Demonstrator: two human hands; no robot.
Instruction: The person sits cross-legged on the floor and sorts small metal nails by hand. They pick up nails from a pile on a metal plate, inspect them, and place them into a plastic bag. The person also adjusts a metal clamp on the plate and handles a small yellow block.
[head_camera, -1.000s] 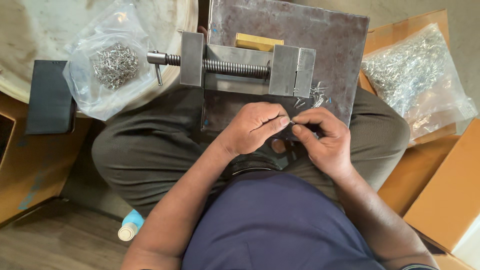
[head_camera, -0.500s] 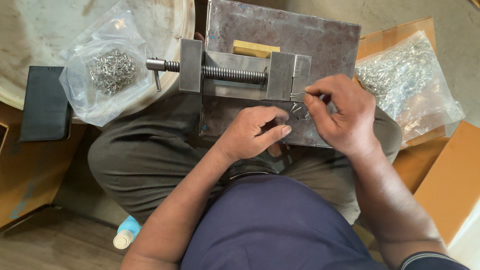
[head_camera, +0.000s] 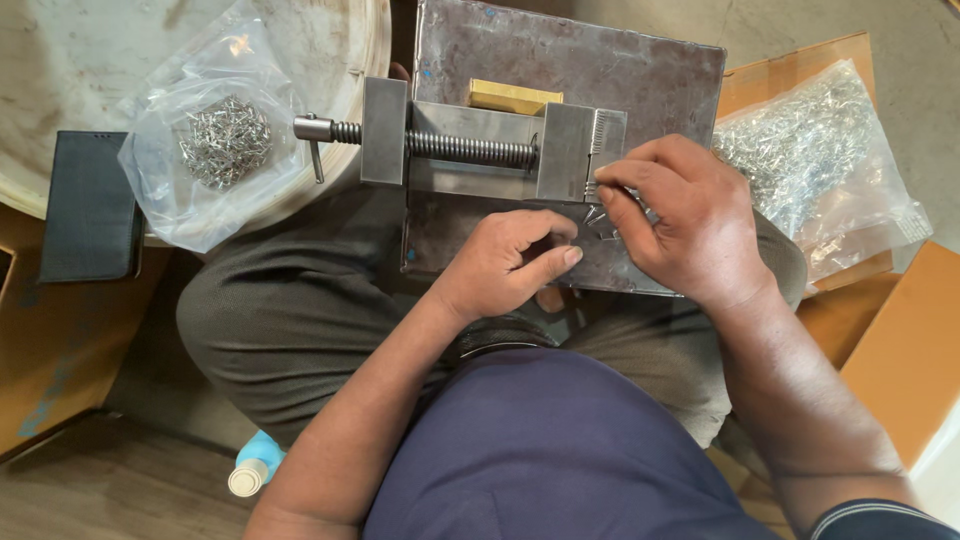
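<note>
While the head camera looks down over the person's lap, a steel plate (head_camera: 560, 70) lies across the knees as the work surface, with a small machine vise (head_camera: 480, 150) on it. The right hand (head_camera: 690, 225) rests at the vise's right end, thumb and forefinger pinched on a small metal clip (head_camera: 592, 186) against the serrated block. Loose clips (head_camera: 605, 225) lie on the plate just beneath it. The left hand (head_camera: 505, 265) sits near, just left of the right one, fingers curled together; whether it grips anything cannot be told. Far left, a clear bag of clips (head_camera: 215, 145) lies beside a dark case (head_camera: 90, 205). Right, a fuller bag (head_camera: 815, 160) rests on cardboard.
</note>
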